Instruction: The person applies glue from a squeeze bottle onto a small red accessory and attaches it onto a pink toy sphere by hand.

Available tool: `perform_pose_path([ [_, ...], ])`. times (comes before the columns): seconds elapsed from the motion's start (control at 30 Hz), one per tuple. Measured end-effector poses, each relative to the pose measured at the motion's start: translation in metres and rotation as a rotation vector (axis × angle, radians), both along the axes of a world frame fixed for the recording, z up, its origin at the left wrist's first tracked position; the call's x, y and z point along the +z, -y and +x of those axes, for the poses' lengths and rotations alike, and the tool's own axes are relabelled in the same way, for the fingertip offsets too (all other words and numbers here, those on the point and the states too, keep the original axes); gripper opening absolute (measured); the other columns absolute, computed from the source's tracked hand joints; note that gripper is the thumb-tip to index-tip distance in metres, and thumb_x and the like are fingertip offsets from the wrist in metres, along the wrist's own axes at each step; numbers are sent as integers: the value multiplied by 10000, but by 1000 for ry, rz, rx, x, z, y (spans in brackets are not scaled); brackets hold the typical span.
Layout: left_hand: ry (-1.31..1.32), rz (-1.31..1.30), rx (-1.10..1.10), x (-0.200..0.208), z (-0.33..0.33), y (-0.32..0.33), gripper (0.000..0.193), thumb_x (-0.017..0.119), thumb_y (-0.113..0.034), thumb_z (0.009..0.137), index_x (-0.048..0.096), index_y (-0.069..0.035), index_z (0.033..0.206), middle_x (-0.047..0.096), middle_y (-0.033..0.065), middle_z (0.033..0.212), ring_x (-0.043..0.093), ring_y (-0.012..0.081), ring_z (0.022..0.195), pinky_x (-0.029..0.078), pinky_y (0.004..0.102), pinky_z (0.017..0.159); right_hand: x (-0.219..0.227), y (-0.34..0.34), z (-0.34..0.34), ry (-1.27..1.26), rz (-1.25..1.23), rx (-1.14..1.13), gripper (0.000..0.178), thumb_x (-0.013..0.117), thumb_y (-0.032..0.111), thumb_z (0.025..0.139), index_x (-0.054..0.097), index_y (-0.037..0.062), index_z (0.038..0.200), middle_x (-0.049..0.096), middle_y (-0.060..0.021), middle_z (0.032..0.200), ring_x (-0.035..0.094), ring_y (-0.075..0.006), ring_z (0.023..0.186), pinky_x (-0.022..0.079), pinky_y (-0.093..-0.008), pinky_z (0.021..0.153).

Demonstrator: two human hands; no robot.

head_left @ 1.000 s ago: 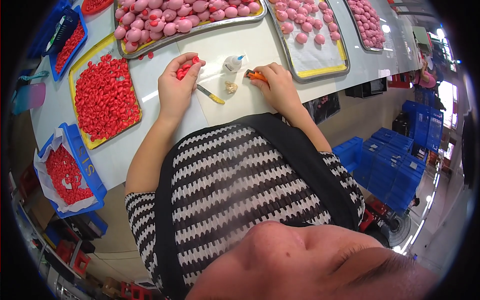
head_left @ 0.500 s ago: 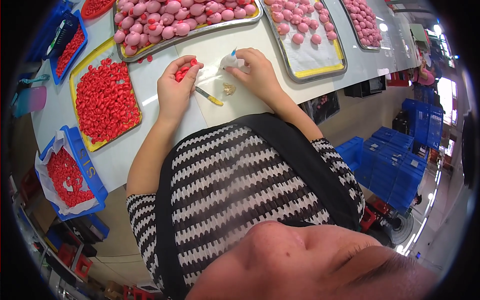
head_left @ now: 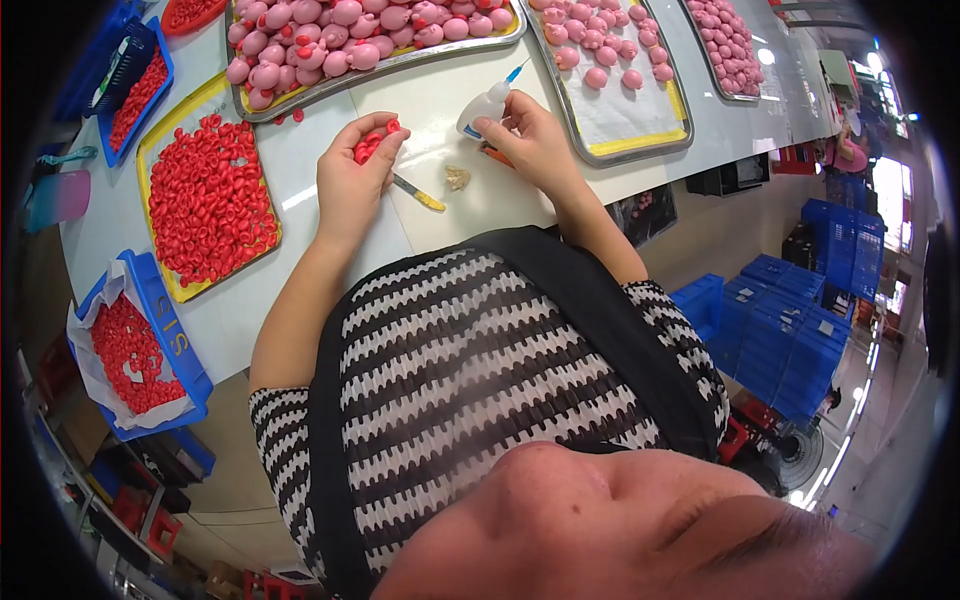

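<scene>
Several small red cup-like pieces are gathered in my left hand, with one red piece pinched at its fingertips. A white squeeze bottle is gripped in my right hand. It tilts, its blue needle tip pointing up and right, away from the red pieces. Below my left fingers lies a slim tool with a yellow-coated end. Beside it sits a crumpled tan lump. Something orange shows partly under my right hand.
A tray of pink, ball-like figures spans the table's far side. Another pink-figure tray stands right, with a third beyond. Left are a yellow-lined tray of red pieces and a blue bin. Blue crates stand on the right.
My right hand has lifted the white bottle and turned it, so its blue tip now slants up and right. The orange thing has come into view beneath. My left hand is nearly still.
</scene>
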State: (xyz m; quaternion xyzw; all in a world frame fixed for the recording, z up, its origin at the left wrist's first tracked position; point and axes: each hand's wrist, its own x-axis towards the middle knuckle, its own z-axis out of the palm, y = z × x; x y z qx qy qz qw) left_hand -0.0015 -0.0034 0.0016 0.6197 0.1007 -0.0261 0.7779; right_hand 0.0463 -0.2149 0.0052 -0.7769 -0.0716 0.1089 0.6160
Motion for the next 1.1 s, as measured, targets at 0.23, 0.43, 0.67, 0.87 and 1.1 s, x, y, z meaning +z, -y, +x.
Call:
perform_pose_path([
  [0.23, -2, 12, -17, 2, -3, 0, 255, 655, -125, 829, 591, 4, 1040, 603, 2, 834, 453, 14, 582, 355, 155, 480, -4, 13, -16, -105, 31, 209, 257, 624, 105, 821, 515, -24, 1015, 596, -57, 915, 565, -90, 808, 464, -234, 707],
  [0.43, 23, 13, -12, 2, -2, 4, 268, 652, -106, 830, 568, 6, 1058, 568, -15, 792, 397, 7, 512, 288, 155, 435, 3, 4, -21, 28, 141, 154, 236, 546, 30, 846, 430, -30, 1042, 584, -133, 1036, 573, -160, 935, 480, -289, 812],
  [0.67, 7, 45, 17, 1, 0, 2, 268, 660, -115, 825, 573, 3, 1049, 565, -16, 773, 402, 12, 511, 289, 159, 430, 7, 14, -43, -69, 382, 225, 249, 512, 51, 863, 392, 8, 1078, 557, -149, 997, 583, -184, 852, 516, -319, 718],
  [0.87, 3, 54, 8, 0, -1, 3, 267, 664, -118, 822, 575, 1, 1044, 554, -18, 760, 400, 14, 504, 286, 161, 425, -8, 16, -44, -161, 353, 230, 255, 529, 75, 870, 397, 4, 1076, 563, -140, 969, 591, -167, 773, 511, -299, 687],
  [1.1, 9, 45, 11, 2, -2, 4, 262, 662, -114, 823, 573, -1, 1043, 557, -15, 767, 403, 15, 505, 286, 162, 423, -19, 29, -6, 154, 121, 33, 240, 537, 28, 859, 418, -26, 1060, 581, -118, 958, 596, -153, 785, 500, -277, 695],
])
